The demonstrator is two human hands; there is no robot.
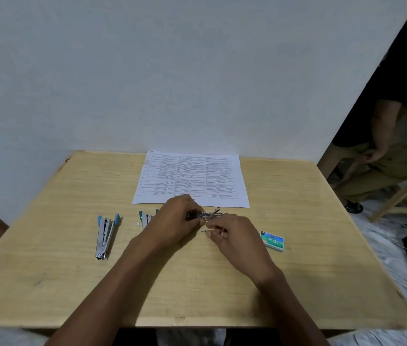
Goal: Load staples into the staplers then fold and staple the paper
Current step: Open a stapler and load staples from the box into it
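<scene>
The left hand (177,217) gripped a small held stapler (206,215), its magazine sprung open, just above the middle of the counter (47,283). The right hand (230,233), at its 4 o'clock, pinched what looked like a short staple strip (203,231) between thumb and forefinger. Loading well probably meant holding the body level, seating the strip legs-down in the channel, then closing gently. Both forearms converged, wrists low. The paper (192,179) lay at 12 o'clock and the staple box (272,241) at 4. A far-left stapler (105,236) and a half-hidden stapler (145,217) lay at 9.
</scene>
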